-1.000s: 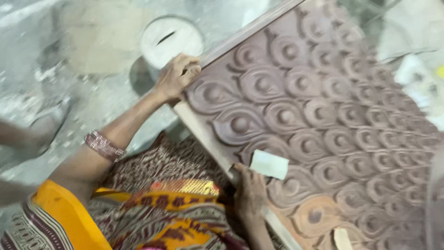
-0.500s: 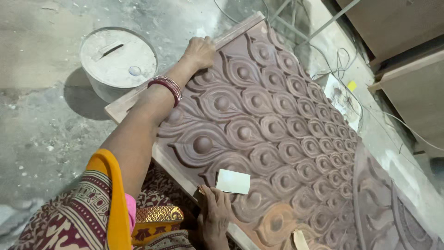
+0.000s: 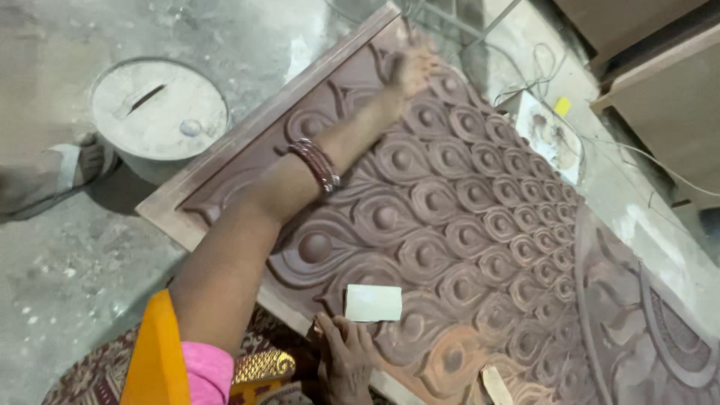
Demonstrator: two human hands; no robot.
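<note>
Reaching much farther now, the left hand (image 3: 411, 71) is sliding up from the near edge of the big brown carved wooden panel (image 3: 465, 225) toward its far corner, and the view is swinging right with it.

On the grey floor at the left, a round grey dusty bucket with a lid (image 3: 157, 112) is standing just beside the panel's long edge. The panel is lying flat on the floor, covered in bumpy feather shapes. It is looking hard, stiff and heavy, so the plain flat border at the edges is probably the best place to hold it. The left hand is blurry; I cannot tell if it is holding anything. A small pale rectangle of sandpaper (image 3: 373, 303) is lying near the near edge. The right hand (image 3: 346, 358) is resting flat there, fingers spread, holding nothing.
</note>
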